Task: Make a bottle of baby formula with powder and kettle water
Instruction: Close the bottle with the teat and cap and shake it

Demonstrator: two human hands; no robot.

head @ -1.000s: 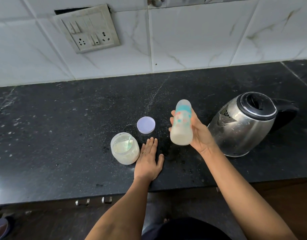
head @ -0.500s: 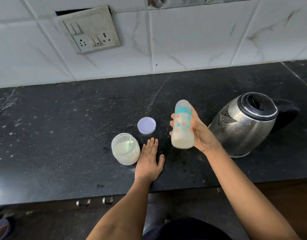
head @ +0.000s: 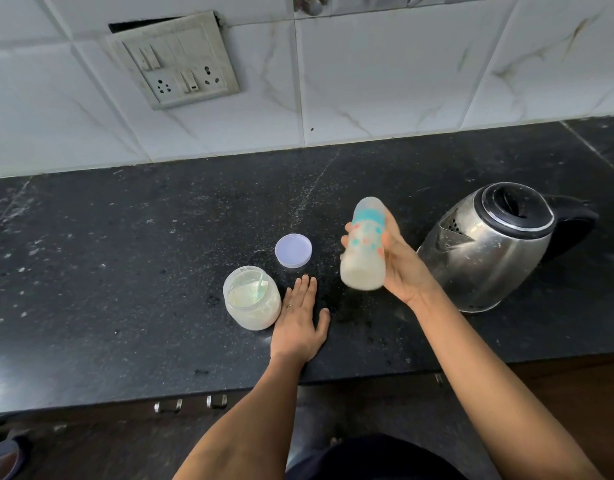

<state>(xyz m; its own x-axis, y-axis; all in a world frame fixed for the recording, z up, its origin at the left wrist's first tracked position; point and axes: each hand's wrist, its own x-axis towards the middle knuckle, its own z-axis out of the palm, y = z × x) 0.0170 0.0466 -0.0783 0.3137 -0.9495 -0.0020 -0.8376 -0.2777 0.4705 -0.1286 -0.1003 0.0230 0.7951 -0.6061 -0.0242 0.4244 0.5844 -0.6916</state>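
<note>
While my right hand [head: 400,271] grips the capped, milky plastic baby bottle [head: 364,249], left hand [head: 300,320] flat on the tabletop [head: 125,271], I'd shake firmly.

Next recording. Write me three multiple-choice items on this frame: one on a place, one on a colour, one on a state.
1. The loose lid lies: A on the floor; B on the counter beyond the jar; C screwed on the jar.
2. The bottle has a collar that is: A teal; B red; C black.
3. The right hand: A lies flat; B hangs empty; C grips the bottle.
Answers: B, the lid sits on the dark counter past the open jar; A, a teal band rings its neck; C, it wraps the lifted bottle.
</note>
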